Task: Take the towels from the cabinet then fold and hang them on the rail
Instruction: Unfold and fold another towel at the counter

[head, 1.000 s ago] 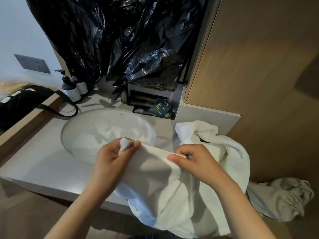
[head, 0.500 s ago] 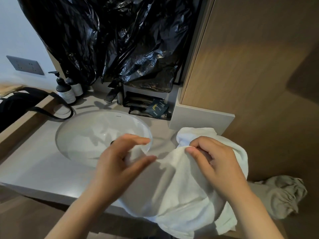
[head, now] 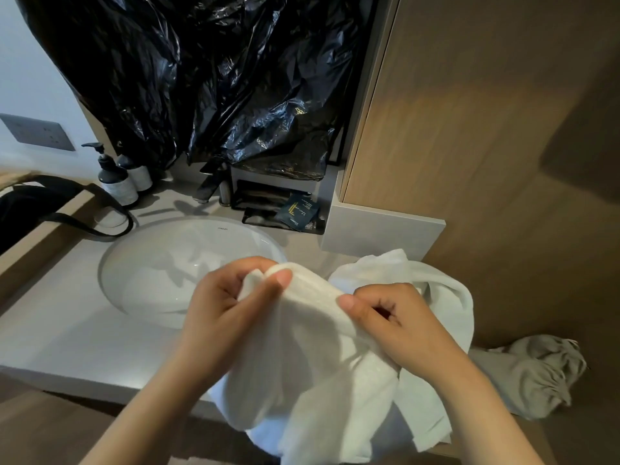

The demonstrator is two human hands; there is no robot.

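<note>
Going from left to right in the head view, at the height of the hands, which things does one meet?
sink → left hand → right hand → grey cloth

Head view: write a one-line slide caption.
Left hand and right hand pinch the edge of a crumpled white towel above a pale grey counter, beside an oval white sink.

towel (head: 318,357) right of sink (head: 188,263)
</note>
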